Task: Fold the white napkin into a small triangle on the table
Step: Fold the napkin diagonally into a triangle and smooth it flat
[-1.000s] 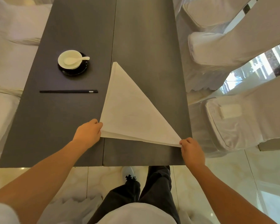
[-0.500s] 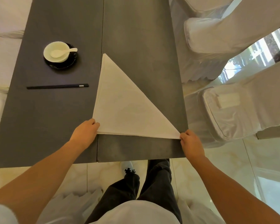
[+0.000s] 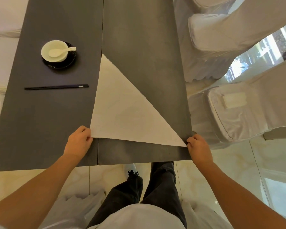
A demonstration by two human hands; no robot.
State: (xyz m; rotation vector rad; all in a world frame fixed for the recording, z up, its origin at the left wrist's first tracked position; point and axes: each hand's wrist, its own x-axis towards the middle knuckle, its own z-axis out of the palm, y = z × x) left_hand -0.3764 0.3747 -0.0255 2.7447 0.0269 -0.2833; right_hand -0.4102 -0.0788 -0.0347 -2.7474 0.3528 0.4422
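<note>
The white napkin (image 3: 122, 111) lies flat on the dark grey table (image 3: 144, 47) as a large triangle, its tip pointing away from me. My left hand (image 3: 79, 142) pinches the napkin's near left corner. My right hand (image 3: 199, 148) pinches the near right corner, close to the table's right edge. The napkin's near edge runs between my two hands, a little back from the table's front edge.
A white bowl with a white spoon (image 3: 56, 51) sits on a black saucer at the far left. Black chopsticks (image 3: 56, 87) lie left of the napkin. White-covered chairs (image 3: 238, 113) stand along the right side. My legs and a shoe (image 3: 130, 169) show below the table edge.
The napkin's near edge has been pulled straight and flattened; its layers no longer gape apart. Both hands stayed at the corners while the view shifted slightly.
</note>
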